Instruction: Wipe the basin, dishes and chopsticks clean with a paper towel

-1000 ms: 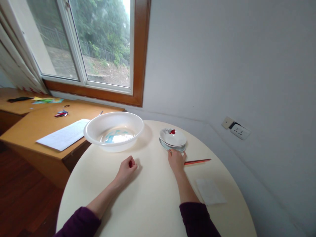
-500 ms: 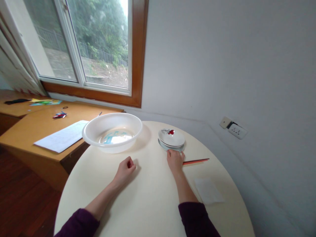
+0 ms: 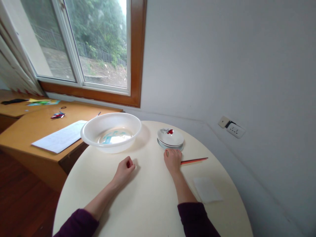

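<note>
My left hand rests on the round cream table with its fingers curled into a loose fist; a small red spot shows between them, too small to name. My right hand lies knuckles up, fingers bent, with the fingertips at the near rim of a small stack of white plates; the top plate has a red and black motif. Whether the fingers grip the rim is hidden. A pair of red chopsticks lies just right of that hand, its end running under it.
A large white plastic basin holding a little water stands left of the plates. A white napkin lies near the right edge. Beyond, a wooden desk carries a paper sheet. Wall sockets sit at the right.
Both hands stay where they were relative to the plates and the basin. Only the view has drifted slightly.
</note>
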`<state>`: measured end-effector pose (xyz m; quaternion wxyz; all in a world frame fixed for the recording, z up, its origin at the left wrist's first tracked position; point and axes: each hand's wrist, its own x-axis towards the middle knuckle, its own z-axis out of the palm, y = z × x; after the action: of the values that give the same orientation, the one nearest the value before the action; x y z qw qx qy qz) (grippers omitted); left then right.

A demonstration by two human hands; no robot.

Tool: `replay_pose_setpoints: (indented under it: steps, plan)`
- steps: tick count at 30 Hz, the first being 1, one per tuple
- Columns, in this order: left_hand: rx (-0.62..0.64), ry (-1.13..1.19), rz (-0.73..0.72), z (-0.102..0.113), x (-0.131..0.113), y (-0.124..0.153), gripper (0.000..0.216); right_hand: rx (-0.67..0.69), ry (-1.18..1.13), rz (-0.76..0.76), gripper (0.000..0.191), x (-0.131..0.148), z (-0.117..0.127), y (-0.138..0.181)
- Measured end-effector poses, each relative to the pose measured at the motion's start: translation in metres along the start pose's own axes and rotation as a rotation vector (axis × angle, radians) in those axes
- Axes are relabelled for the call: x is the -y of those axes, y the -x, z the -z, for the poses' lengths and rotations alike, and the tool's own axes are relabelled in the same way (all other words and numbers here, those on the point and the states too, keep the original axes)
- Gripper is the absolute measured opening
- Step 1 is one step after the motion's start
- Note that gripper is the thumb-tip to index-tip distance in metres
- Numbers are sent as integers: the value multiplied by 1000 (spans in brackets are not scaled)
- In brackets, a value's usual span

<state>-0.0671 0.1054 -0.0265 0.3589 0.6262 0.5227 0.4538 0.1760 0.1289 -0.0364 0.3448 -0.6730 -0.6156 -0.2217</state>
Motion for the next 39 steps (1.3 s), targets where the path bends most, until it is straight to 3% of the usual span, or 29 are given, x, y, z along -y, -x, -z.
replay_pose_setpoints:
  steps: [10, 23, 39]
  plan:
    - [2, 21, 6, 2, -7, 2, 16, 81, -113, 89, 15, 23, 9, 7]
    - [-6, 3, -7, 0, 0, 0, 16, 96, -416, 337, 15, 60, 20, 34]
    - [-25, 18, -27, 2, -7, 3, 17, 71, -468, 349, 15, 65, 48, 55]
